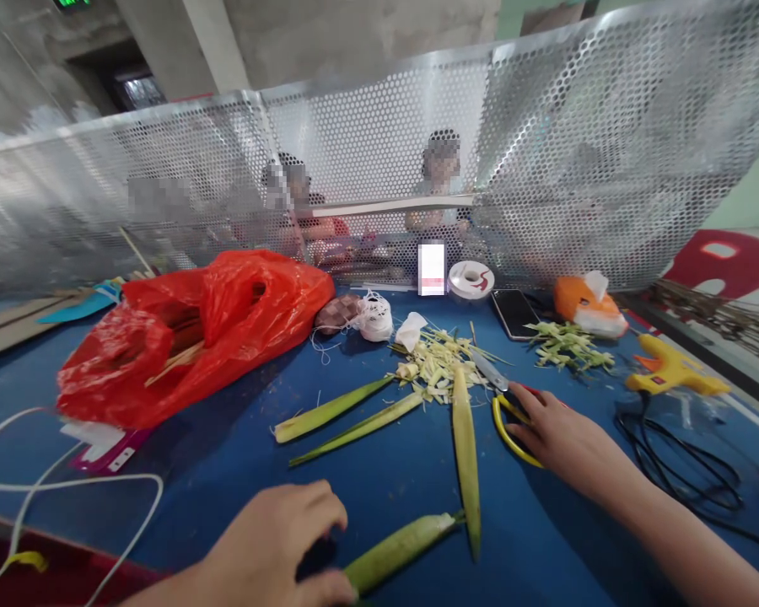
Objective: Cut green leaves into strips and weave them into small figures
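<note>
My right hand (544,430) grips a pair of scissors (503,413) with yellow-and-red handles, the blades pointing away toward a pile of cut pale-green scraps (436,362). At the lower left, my left hand (278,539) is curved, with fingers and thumb apart. Its thumb is close to the near end of a thick green husk-like piece (405,548); whether they touch I cannot tell. A long yellow-green leaf strip (465,455) lies between the hands. Two more green leaf pieces (335,411), (360,428) lie left of the scraps.
A red plastic bag (259,312) fills the left side. Behind the scraps are white string (375,317), a ribbon spool (471,280) and a phone (515,314). Orange tissues (585,305) and a yellow glue gun (676,371) with black cable lie right. Perforated metal (373,126) separates people opposite.
</note>
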A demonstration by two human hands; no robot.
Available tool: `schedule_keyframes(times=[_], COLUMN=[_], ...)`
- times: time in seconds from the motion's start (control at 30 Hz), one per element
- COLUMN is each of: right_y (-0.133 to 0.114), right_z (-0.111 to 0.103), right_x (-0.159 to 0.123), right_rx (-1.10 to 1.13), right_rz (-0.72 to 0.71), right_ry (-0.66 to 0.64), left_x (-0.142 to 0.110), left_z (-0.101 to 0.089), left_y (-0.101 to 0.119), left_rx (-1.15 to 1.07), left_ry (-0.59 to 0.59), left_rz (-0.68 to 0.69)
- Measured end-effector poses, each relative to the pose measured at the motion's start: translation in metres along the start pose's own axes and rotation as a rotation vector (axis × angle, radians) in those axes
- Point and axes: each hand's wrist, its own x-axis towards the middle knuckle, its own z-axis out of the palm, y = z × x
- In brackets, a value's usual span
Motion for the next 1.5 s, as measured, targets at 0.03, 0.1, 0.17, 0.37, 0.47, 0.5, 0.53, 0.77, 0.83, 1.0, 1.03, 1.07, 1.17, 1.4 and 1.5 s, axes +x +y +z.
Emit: schedule_keyframes(times=[0.03,0.1,0.17,0.37,0.47,0.5,0.53,0.77,0.83,1.0,1.03,1.07,1.17,1.4,1.5], right_y=[0.0,0.001,0.001,-0.003,-0.007,-0.008,-0.009,-0.001,0.002,0.006,0.006,0.007,0.009,0.02,0.019], right_z=[0.0,0.001,0.001,-0.001,-0.005,-0.007,-0.009,-0.02,-0.023,-0.027,-0.027,-0.028,-0.029,-0.019,-0.012], right_x=[0.0,0.0,0.0,-0.003,-0.005,-0.005,-0.005,0.0,0.001,0.001,0.001,0.001,0.0,0.002,0.002], right_rx=[-0.003,-0.001,0.006,-0.025,-0.038,-0.027,-0.008,0.383,0.408,0.278,0.268,0.262,0.233,0.125,0.045], right_rz=[-0.001,-0.002,-0.001,-0.006,0.012,0.026,0.048,0.23,0.242,0.263,0.267,0.27,0.274,0.243,0.191], right_ry=[-0.002,-0.003,0.002,0.065,0.062,0.05,0.035,0.009,0.047,0.055,0.047,0.039,0.04,0.035,0.023], left_x=[0.003,0.008,0.013,0.017,0.016,0.015,0.014,0.015,0.021,0.049,0.056,0.062,0.075,0.081,0.084], left_z=[0.008,0.015,0.014,0.008,0.006,0.005,0.006,0.011,0.001,-0.027,-0.028,-0.027,-0.014,0.0,-0.011], left_y=[0.009,0.017,0.017,0.013,0.016,0.018,0.019,0.022,0.019,-0.006,-0.013,-0.018,-0.031,-0.039,-0.043], left_rx=[-0.049,-0.151,-0.222,-0.313,-0.323,-0.313,-0.297,-0.183,-0.149,0.072,0.093,0.087,0.081,0.138,0.142], left_ry=[-0.057,-0.132,-0.167,-0.186,-0.153,-0.142,-0.13,-0.077,-0.003,0.247,0.259,0.25,0.238,0.305,0.314], left_rz=[-0.025,-0.055,-0.062,-0.149,-0.213,-0.224,-0.224,-0.117,-0.139,-0.254,-0.274,-0.278,-0.338,-0.262,-0.276])
